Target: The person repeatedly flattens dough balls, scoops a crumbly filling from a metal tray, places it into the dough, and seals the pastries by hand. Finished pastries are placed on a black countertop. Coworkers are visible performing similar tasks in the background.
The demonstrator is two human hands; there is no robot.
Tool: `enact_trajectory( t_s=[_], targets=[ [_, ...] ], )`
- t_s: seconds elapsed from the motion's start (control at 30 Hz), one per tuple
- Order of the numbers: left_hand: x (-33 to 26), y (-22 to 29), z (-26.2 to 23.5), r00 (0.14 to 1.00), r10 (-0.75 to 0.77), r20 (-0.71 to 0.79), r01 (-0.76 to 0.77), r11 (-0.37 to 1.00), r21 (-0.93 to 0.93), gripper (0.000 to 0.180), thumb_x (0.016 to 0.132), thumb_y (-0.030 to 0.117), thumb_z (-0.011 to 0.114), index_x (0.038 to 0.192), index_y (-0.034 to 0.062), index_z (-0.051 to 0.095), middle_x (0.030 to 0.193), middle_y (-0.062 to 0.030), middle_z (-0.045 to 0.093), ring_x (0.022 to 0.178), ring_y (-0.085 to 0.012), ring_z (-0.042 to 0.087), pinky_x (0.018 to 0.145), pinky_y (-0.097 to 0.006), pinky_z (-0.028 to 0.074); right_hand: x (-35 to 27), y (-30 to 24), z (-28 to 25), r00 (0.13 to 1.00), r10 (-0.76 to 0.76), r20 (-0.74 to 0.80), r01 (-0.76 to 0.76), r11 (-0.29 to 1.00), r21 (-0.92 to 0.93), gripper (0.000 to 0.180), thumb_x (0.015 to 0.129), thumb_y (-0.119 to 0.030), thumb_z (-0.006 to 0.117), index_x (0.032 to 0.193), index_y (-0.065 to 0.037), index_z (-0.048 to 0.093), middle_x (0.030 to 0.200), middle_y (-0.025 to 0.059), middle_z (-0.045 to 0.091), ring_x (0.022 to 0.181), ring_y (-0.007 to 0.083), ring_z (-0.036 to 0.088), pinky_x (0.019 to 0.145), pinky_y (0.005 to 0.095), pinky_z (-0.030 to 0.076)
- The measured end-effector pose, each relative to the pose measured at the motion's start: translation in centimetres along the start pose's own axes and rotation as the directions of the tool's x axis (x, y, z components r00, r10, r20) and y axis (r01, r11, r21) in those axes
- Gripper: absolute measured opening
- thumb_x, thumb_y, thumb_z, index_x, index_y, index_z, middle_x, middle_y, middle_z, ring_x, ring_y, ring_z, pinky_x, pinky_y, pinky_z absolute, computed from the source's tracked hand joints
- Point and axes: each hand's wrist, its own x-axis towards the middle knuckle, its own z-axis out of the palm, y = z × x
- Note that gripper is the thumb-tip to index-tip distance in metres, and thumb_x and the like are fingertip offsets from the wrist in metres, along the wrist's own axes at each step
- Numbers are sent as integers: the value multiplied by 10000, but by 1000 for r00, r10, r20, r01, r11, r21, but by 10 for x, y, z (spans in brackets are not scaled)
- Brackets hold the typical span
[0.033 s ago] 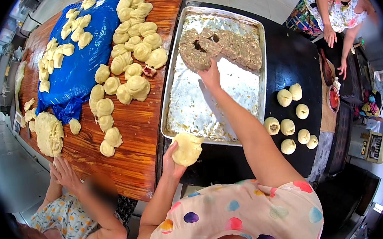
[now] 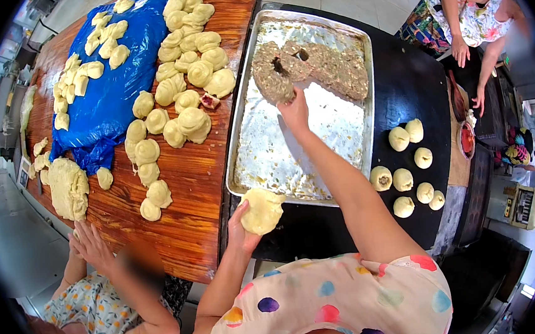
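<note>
My left hand [image 2: 240,232] holds a flat round of pale dough [image 2: 262,211] beside the near left corner of a metal tray [image 2: 234,181]. The dough lies spread over the fingers, with the thumb at its left edge. Inside the tray my right hand [image 2: 294,109] reaches into the near edge of a mass of brownish minced filling [image 2: 335,74]. Its fingers are bent against the filling, and the fingertips are partly hidden. The filling covers the far part of the tray and has dark hollows in it. Liquid and crumbs coat the tray's bottom.
Several filled dough balls [image 2: 402,179] sit right of the tray on the black table [image 2: 399,87]. Left, a wooden table [image 2: 191,236] bears many dough rounds [image 2: 195,124], a blue plastic-covered mound [image 2: 119,84] and a dough lump [image 2: 69,189]. Co-workers stand lower left and upper right.
</note>
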Motion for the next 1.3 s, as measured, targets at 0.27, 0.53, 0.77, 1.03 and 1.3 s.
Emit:
enact_trajectory(
  t_s=[0.27, 0.53, 0.77, 1.03, 1.3],
  targets=[
    [22, 11, 12, 1000, -23, -5, 23, 999, -25, 471, 894, 188, 600, 1316, 19, 478, 1302, -163, 557, 1220, -329, 533, 1059, -487, 411, -14, 0, 9, 952, -259, -165, 213, 943, -255, 739, 704, -217, 813, 1297, -7, 425, 1195, 178, 542, 1114, 311, 550, 953, 372, 449],
    [29, 5, 27, 1000, 19, -4, -19, 997, 69, 478, 885, 161, 607, 1318, 8, 472, 1324, -162, 542, 1239, -341, 517, 1071, -500, 393, -34, -3, -52, 994, -30, 106, 52, 975, -215, 622, 679, -312, 821, 1138, -27, 514, 1029, 141, 637, 964, 286, 619, 842, 373, 487],
    [53, -30, 53, 986, 78, 150, -120, 949, 292, 440, 975, 269, 519, 1312, -9, 468, 1287, -162, 562, 1199, -310, 550, 1031, -456, 439, -101, -41, -153, 892, -78, 445, 266, 887, -378, 575, 662, -323, 791, 1088, -23, 548, 962, 176, 661, 909, 330, 643, 807, 403, 499],
    [68, -111, 92, 954, -41, 297, -81, 918, 388, 436, 962, 373, 577, 1291, 93, 516, 1240, -84, 589, 1153, -237, 573, 985, -423, 475, -183, -102, -184, 703, -201, 682, 695, 397, -600, 362, 622, -182, 775, 911, -30, 618, 872, 149, 650, 872, 340, 626, 775, 442, 458],
    [29, -172, 113, 921, -145, 361, 7, 935, 356, 389, 919, 274, 653, 1242, 86, 543, 1222, -98, 592, 1127, -252, 593, 993, -456, 484, -236, -102, -268, 765, -277, 581, 625, 538, -566, 637, 688, -275, 789, 1212, -17, 535, 1035, 150, 625, 1033, 308, 587, 880, 411, 440]
  ],
)
